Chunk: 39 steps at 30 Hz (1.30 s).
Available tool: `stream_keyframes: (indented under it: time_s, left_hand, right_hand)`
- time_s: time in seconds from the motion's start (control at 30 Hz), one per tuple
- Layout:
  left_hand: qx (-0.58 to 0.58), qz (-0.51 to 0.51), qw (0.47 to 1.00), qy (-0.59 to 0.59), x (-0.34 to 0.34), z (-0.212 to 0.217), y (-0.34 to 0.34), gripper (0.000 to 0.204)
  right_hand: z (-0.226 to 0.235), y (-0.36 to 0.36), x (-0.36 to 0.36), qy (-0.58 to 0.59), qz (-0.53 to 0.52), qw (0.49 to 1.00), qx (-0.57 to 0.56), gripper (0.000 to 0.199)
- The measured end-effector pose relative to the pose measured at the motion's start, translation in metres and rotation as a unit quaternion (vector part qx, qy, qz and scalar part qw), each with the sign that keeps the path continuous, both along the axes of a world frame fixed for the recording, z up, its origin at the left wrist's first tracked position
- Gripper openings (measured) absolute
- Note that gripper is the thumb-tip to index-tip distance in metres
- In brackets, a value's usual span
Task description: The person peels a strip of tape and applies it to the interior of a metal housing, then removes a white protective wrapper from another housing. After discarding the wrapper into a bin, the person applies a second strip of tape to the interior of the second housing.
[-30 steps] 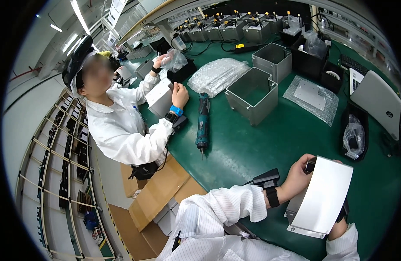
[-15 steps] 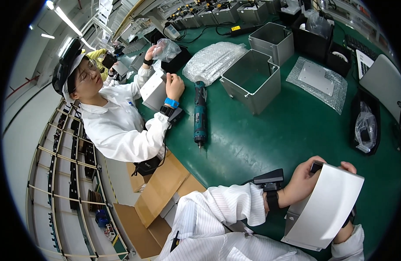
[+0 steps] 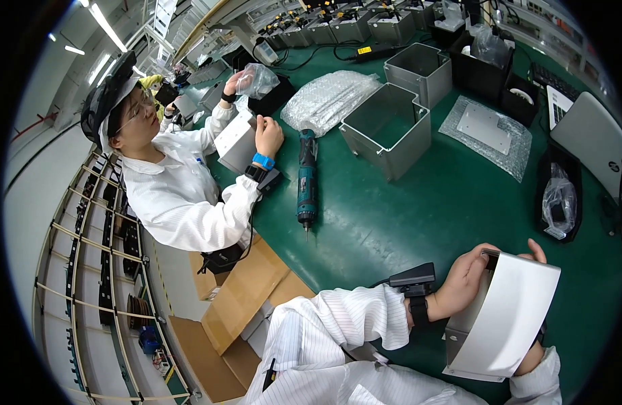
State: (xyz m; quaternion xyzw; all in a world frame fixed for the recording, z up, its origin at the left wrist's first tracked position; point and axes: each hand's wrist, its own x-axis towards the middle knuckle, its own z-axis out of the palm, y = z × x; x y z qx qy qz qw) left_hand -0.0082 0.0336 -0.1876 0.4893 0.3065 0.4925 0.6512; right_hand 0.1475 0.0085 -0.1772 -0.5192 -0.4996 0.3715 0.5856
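A: What are the hands doing?

B: The left hand [image 3: 468,280] is closed round the upper left edge of a grey metal housing [image 3: 501,317], held up just above the near edge of the green worktop [image 3: 419,216]. The right hand [image 3: 535,255] is mostly hidden behind it; fingertips curl over the top edge, so it grips too.

A: Any packaging about?

B: A bubble-wrap bag [image 3: 328,100] lies far left of centre, a flat bubble-wrap sheet with a grey plate [image 3: 485,131] to the right, and a clear crumpled bag in a black tray [image 3: 559,202] at the right edge. Brown cardboard boxes [image 3: 247,297] stand beside the worktop.

A: Labels?

B: A small yellow tag [image 3: 364,50] at the back, too small to read.
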Motion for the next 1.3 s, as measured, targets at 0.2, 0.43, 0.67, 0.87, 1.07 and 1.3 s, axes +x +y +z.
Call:
stream_keyframes:
  time_s: [0.2, 0.43, 0.67, 0.87, 1.07, 1.3]
  left_hand:
    - [0.005, -0.018, 0.999, -0.028, 0.003, 0.001, 0.0, 0.037]
    - [0.007, -0.043, 0.999, -0.03, -0.004, 0.008, -0.002, 0.04]
    - [0.077, -0.024, 0.996, -0.031, -0.001, 0.006, -0.007, 0.04]
    - [0.089, -0.022, 0.995, -0.029, -0.002, 0.005, -0.006, 0.04]
    - [0.087, -0.024, 0.995, -0.032, -0.003, 0.008, -0.003, 0.039]
    - [0.083, -0.024, 0.996, -0.035, -0.002, 0.008, -0.002, 0.038]
  right_hand:
    - [-0.026, 0.01, 0.02, 0.136, 0.09, 0.987, -0.003, 0.029]
    - [0.012, -0.002, 0.015, 0.119, 0.164, 0.976, -0.075, 0.02]
    - [0.006, -0.004, 0.02, 0.181, 0.172, 0.966, -0.069, 0.02]
    - [0.002, -0.007, 0.028, 0.031, 0.233, 0.971, -0.045, 0.034]
    - [0.017, -0.009, 0.02, -0.052, 0.225, 0.972, -0.037, 0.037]
    - [0.005, -0.005, 0.023, 0.05, 0.231, 0.971, -0.017, 0.034]
